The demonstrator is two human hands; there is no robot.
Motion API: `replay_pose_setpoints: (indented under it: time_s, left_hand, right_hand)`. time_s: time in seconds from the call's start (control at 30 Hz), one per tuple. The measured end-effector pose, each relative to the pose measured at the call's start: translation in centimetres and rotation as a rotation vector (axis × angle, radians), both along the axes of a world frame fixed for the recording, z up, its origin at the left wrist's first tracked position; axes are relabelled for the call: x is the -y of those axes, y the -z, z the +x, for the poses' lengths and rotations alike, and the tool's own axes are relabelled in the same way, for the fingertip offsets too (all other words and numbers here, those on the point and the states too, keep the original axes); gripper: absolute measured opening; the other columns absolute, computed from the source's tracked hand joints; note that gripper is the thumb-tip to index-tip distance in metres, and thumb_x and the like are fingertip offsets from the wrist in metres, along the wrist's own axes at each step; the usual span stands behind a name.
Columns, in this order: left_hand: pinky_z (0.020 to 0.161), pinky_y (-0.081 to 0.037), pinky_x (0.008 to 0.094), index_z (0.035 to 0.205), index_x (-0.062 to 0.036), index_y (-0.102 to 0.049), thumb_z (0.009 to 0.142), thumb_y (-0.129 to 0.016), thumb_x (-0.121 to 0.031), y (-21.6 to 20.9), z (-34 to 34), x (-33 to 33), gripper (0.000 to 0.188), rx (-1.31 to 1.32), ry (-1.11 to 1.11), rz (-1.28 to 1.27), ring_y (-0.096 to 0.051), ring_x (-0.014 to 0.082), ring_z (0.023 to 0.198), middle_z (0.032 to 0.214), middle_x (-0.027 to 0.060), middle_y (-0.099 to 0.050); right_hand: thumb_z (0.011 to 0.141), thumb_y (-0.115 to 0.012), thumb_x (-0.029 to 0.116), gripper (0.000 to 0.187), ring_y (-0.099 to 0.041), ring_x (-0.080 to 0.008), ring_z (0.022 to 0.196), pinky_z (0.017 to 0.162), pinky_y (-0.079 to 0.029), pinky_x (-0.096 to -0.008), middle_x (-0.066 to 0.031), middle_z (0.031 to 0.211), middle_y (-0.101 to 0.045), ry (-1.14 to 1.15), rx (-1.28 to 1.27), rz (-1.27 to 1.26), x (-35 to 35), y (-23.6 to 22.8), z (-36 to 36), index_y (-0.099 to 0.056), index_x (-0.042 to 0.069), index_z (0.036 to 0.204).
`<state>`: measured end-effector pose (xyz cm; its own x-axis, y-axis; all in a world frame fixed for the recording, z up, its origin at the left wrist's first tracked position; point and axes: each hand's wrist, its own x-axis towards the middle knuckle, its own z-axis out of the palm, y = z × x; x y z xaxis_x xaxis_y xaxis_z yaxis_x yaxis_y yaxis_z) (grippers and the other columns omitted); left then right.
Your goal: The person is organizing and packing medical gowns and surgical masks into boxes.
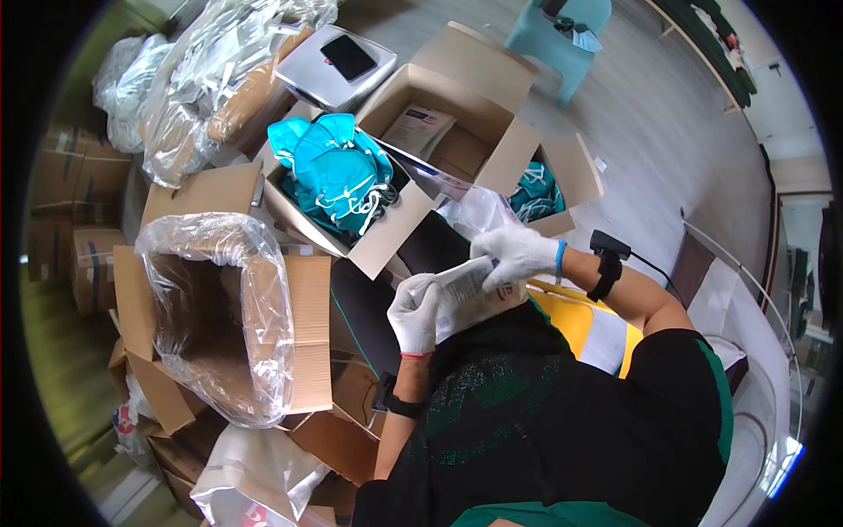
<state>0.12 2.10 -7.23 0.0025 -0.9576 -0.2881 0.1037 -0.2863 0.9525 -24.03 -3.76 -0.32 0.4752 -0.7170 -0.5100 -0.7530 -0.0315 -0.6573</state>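
Both my hands wear white gloves and grip one white flat pouch (464, 297) just above my lap. My left hand (413, 313) holds its lower left end. My right hand (516, 253) pinches its upper right end. Just beyond my hands stands an open cardboard box (386, 237) piled with teal face masks (338, 171) with white straps. Whether the pouch holds anything I cannot tell.
A large cardboard box lined with a clear plastic bag (219, 307) stands at my left. Behind are a box with white packets (439, 123), a smaller box of teal masks (537, 195), a grey device (338, 63), bagged goods (211, 79) and a teal chair (562, 35).
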Motion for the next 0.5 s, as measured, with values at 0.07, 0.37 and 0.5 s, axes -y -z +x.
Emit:
replay_pose_setpoints:
  time_s: [0.07, 0.37, 0.5]
  left_hand:
    - [0.086, -0.051, 0.0269, 0.102, 0.0030, -0.069, 0.086, -0.071, 0.000, -0.7, -0.2, -0.4, 0.016, -0.015, -0.022, 0.096, -0.064, 0.0115, 0.094, 0.104, 0.0072, -0.069]
    - [0.075, -0.052, 0.0268, 0.090, 0.0003, -0.062, 0.082, -0.074, -0.011, 0.7, 0.7, -0.1, 0.018, 0.472, 0.192, 0.129, -0.063, 0.0110, 0.078, 0.091, 0.0076, -0.069]
    - [0.080, -0.055, 0.0404, 0.132, -0.0049, -0.053, 0.077, -0.081, -0.031, -3.5, 0.1, 3.5, 0.067, 1.059, 0.531, -0.066, -0.071, 0.0288, 0.086, 0.092, 0.0127, -0.072]
  right_hand:
    - [0.068, -0.083, 0.030, 0.046, -0.069, -0.0255, 0.086, 0.077, -0.054, -0.0354, -0.0154, 0.091, -0.070, 0.153, 0.080, 0.131, 0.4, 0.5, -1.6, -0.068, 0.002, 0.100]
    - [0.069, -0.071, 0.001, 0.048, -0.064, -0.0231, 0.104, 0.096, -0.050, -0.0337, -0.0112, 0.109, -0.069, 0.971, 0.597, 0.252, -3.8, 6.0, -1.3, -0.066, 0.002, 0.117]
    - [0.063, -0.057, -0.009, 0.058, -0.057, -0.0226, 0.122, 0.107, -0.043, -0.0299, -0.0123, 0.127, -0.063, 0.891, 0.708, 0.158, -3.4, 5.7, -0.1, -0.067, 0.004, 0.118]
